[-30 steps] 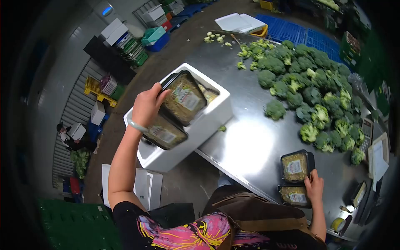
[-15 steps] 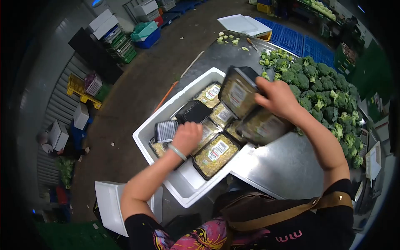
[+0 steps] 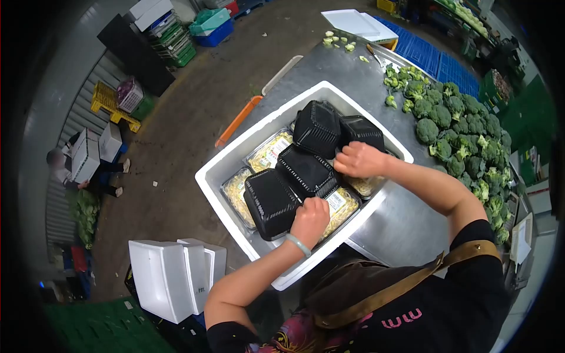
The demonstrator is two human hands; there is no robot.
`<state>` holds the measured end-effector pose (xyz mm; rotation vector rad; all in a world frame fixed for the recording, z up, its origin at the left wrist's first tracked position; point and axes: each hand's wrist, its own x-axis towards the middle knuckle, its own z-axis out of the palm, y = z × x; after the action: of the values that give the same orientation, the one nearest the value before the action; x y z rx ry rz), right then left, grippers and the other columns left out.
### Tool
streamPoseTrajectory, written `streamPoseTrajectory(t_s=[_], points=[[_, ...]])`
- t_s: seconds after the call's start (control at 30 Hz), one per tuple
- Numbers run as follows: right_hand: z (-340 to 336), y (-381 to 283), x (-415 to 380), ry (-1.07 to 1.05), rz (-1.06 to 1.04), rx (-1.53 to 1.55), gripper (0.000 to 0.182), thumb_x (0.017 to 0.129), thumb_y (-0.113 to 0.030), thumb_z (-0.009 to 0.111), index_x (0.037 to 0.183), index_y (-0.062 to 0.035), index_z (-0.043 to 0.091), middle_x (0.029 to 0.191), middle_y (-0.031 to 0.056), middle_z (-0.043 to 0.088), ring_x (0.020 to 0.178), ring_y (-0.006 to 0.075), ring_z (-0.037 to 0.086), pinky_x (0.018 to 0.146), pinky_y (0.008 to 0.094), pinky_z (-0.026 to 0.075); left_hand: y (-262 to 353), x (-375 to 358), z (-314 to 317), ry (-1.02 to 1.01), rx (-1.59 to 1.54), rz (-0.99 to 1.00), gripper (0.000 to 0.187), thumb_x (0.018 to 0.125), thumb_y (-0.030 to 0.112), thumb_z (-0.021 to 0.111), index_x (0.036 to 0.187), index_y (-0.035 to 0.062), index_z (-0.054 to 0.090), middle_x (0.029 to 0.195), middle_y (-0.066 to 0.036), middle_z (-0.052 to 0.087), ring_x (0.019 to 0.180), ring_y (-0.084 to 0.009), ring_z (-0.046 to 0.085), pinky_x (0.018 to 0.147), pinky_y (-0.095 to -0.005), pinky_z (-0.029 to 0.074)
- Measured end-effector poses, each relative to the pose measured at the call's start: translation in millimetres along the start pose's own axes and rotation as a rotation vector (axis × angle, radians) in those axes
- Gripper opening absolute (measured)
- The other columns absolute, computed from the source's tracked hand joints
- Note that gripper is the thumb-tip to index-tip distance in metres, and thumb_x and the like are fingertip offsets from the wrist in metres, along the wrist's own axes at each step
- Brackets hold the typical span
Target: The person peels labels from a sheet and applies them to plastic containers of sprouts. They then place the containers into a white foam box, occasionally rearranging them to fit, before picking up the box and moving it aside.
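A white foam box (image 3: 235, 147) on the metal table holds black trays and labelled packs of a pale yellow food (image 3: 272, 154). Several trays lie with their black bottoms up on other packs. My left hand (image 3: 311, 219) is closed at the right edge of the near-left black tray (image 3: 272, 203); its fingertips are hidden. Closed too, my right hand (image 3: 360, 160) is at the near side of the right black tray (image 3: 363, 132), beside the middle black tray (image 3: 306, 170). Another black tray (image 3: 318, 126) lies at the box's far end.
Broccoli heads (image 3: 453, 123) are heaped on the metal table (image 3: 294, 76) at right. A knife (image 3: 374, 54) and cut pieces lie at its far end. White foam boxes (image 3: 162, 279) stand at lower left. A person (image 3: 65, 167) holds a white box at far left.
The two packs lifted by my right hand are now down in the box, black bottoms up. My left hand has moved right and nearer. More foam boxes show at lower left.
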<state>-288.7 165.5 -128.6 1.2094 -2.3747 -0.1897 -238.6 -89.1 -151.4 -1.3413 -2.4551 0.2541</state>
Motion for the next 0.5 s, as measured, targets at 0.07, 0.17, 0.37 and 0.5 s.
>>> streamPoseTrajectory(t_s=[0.07, 0.17, 0.37, 0.5], points=[[0.7, -22.3, -16.8, -0.072, -0.064, 0.143, 0.011, 0.075, -0.019, 0.055, 0.078, -0.0120, 0.047, 0.072, 0.0007, 0.047, 0.070, 0.0165, 0.053, 0.059, 0.0278, 0.043, -4.0, -14.7, -7.7, -0.064, -0.186, 0.056, 0.010, 0.079, 0.019, 0.057, 0.080, 0.0089, 0.058, 0.079, -0.005, 0.053, 0.081, -0.0199, 0.056, 0.070, -0.0339, 0.049], [-2.8, -35.1, -37.1, -0.148, -0.055, 0.333, 0.010, 0.077, -0.018, 0.054, 0.082, -0.0107, 0.050, 0.081, 0.0022, 0.049, 0.083, 0.0186, 0.053, 0.073, 0.0299, 0.047, -37.6, -19.2, -16.9, 0.030, -0.095, 0.298, 0.018, 0.080, 0.019, 0.056, 0.089, 0.0057, 0.063, 0.098, -0.010, 0.059, 0.105, -0.0259, 0.055, 0.094, -0.0434, 0.044], [9.5, -30.9, -32.8, -0.133, -0.045, 0.491, 0.012, 0.073, -0.014, 0.056, 0.080, -0.0068, 0.051, 0.087, 0.0059, 0.051, 0.092, 0.0231, 0.053, 0.082, 0.0322, 0.047, -95.5, -9.0, 3.7, -0.024, -0.222, -0.036, 0.025, 0.079, 0.013, 0.060, 0.102, 0.0044, 0.063, 0.118, -0.013, 0.057, 0.120, -0.0316, 0.047, 0.105, -0.0468, 0.033], [-13.3, -40.5, -27.2, -0.031, 0.380, 0.452, 0.025, 0.075, -0.018, 0.063, 0.095, -0.0047, 0.055, 0.102, 0.0096, 0.054, 0.102, 0.0281, 0.051, 0.086, 0.0399, 0.046, -104.6, -2.4, -5.6, -0.013, -0.624, -0.232, 0.036, 0.078, 0.014, 0.070, 0.110, 0.0015, 0.060, 0.124, -0.015, 0.055, 0.120, -0.0335, 0.047, 0.104, -0.0452, 0.034]])
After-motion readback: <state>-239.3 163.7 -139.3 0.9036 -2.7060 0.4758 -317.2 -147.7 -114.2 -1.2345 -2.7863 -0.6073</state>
